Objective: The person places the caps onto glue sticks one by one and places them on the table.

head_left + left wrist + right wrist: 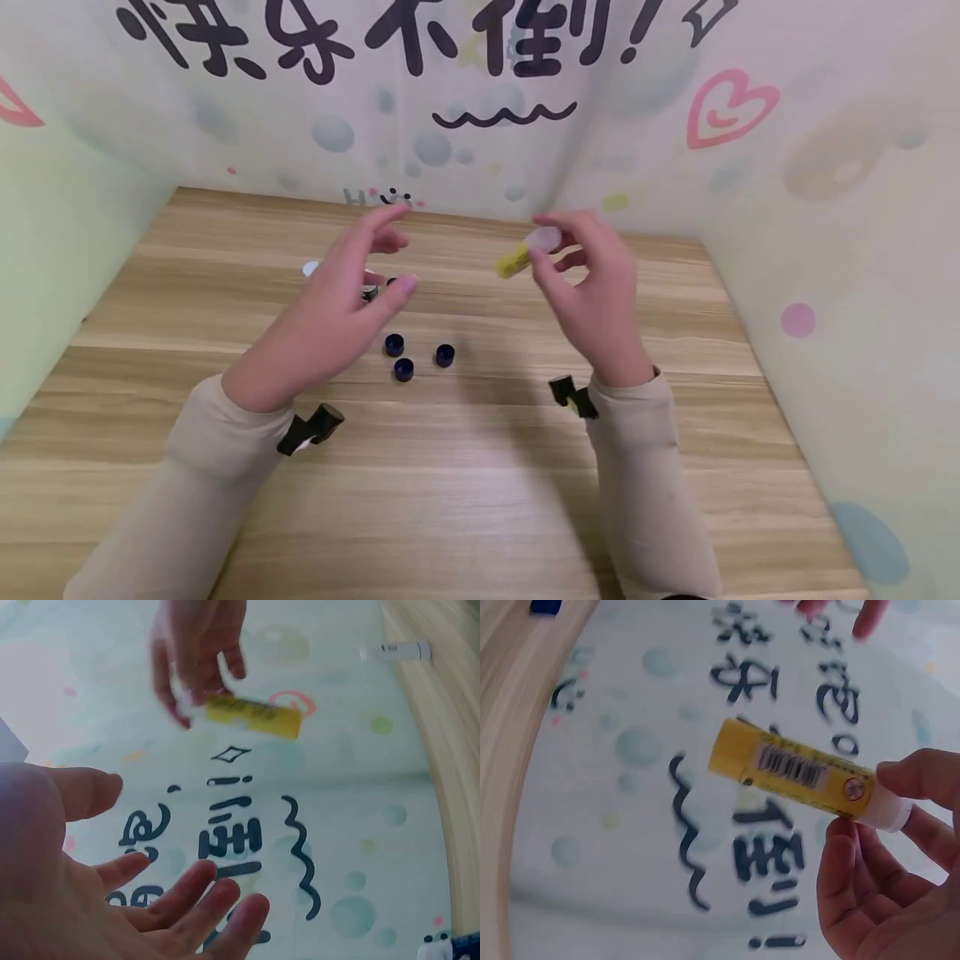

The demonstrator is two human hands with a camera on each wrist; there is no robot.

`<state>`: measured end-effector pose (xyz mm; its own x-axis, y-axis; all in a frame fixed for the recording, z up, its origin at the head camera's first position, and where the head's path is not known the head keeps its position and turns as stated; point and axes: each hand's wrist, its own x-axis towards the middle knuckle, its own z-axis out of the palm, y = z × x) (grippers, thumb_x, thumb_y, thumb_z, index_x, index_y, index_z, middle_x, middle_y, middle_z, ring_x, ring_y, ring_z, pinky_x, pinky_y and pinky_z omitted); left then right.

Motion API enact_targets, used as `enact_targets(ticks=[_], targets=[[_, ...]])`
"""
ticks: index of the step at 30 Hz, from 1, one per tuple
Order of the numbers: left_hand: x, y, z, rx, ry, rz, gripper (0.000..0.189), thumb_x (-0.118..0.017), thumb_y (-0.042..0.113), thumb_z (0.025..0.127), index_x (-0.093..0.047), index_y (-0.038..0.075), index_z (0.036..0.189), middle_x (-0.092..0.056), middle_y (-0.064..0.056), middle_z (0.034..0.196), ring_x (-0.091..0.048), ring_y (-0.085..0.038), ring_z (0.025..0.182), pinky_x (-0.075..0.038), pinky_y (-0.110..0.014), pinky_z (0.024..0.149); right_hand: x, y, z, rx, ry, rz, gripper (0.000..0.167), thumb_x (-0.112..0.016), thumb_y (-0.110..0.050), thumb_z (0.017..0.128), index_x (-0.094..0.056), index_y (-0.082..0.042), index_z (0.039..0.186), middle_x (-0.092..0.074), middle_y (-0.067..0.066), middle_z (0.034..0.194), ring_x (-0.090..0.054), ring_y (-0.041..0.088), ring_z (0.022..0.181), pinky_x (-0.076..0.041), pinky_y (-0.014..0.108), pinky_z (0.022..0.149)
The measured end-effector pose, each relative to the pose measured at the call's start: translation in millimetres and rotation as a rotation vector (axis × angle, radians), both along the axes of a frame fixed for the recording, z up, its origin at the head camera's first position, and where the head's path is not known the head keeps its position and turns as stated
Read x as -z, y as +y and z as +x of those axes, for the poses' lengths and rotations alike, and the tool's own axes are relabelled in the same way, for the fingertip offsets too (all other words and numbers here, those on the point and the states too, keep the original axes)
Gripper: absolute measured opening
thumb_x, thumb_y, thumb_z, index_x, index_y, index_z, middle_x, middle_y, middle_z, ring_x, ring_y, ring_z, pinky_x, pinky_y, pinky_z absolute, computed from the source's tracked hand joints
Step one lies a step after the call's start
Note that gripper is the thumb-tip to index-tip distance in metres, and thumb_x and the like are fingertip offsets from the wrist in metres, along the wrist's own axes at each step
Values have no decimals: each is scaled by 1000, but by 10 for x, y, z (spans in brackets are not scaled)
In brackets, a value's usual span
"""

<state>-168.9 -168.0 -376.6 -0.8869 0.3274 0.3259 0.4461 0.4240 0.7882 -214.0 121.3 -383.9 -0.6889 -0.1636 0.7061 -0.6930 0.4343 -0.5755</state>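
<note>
Wood-grain table (420, 475): right hand (596, 292), three o'clock from relaxed, empty left hand (326, 325), pinches yellow tube (787, 769) by one end, so slipping might drop it.

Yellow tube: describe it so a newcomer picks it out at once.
Start at the wooden table, then find the right hand above its far side. That hand pinches the yellow tube by its white end; the right-wrist view shows its barcode. Its yellow body sets it apart from the small dark blue caps on the table.
</note>
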Motion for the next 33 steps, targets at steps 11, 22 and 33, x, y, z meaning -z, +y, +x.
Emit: enact_targets(ticks=[11, 22, 33], targets=[[123, -747, -454, -206, -69, -320, 73, -56, 8, 106, -25, 12, 172, -42, -26, 158, -40, -48, 145, -33, -72, 115, 342, 465, -434, 364, -339, 263, 28, -66, 1, 101, -75, -1, 127, -72, 17, 124, -61, 27, 72, -47, 32, 62], [282, -1121, -686, -131, -143, -450, 82, -58, -1, 99, -19, 2, 171, -40, -36, 155, -40, -56, 140, -35, -73, 111, 550, 530, -584, 375, -528, 375, 29, -64, 5, 100, -71, 4, 128, -70, 23, 114, -58, 37, 93, -50, 46, 78], [250, -1068, -689, -132, -221, -443, 92, -58, -10, 92, -12, 1, 171, -34, -38, 159, -36, -56, 144, -35, -72, 112, 610, 544, -615, 369, -588, 419, 31, -63, 3, 100, -68, 3, 131, -69, 23, 117, -59, 38, 99, -51, 51, 86]])
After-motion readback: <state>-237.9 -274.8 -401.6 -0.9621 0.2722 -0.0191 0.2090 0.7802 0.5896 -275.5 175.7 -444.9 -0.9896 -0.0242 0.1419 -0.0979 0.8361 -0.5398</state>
